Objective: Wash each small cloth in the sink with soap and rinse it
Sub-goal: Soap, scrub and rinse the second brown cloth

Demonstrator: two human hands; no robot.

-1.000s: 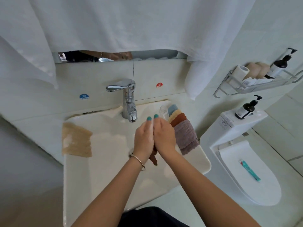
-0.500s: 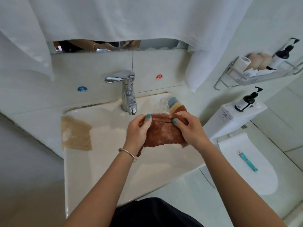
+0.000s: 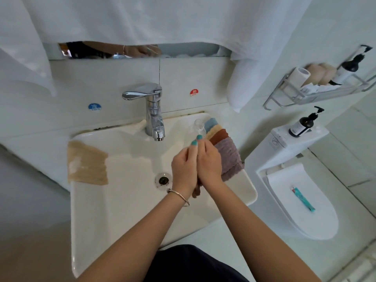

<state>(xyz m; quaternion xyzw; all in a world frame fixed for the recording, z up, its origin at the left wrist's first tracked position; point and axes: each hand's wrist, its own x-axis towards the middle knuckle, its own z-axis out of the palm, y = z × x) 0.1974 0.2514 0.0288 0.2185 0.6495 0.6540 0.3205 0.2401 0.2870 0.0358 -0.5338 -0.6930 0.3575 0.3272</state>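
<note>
Head view shows both hands over the sink point(image 3: 126, 200), palms pressed together with the brown cloth point(image 3: 196, 191) squeezed between them. I think the risk is that the cloth slips down and out toward the drain point(image 3: 162, 180), because only a small end hangs below the wrists and soap would make it slippery. The left hand point(image 3: 184, 169) and right hand point(image 3: 209, 164) lie flat against each other, fingers straight and close together, clamping the cloth, most of it hidden between the palms.
</note>
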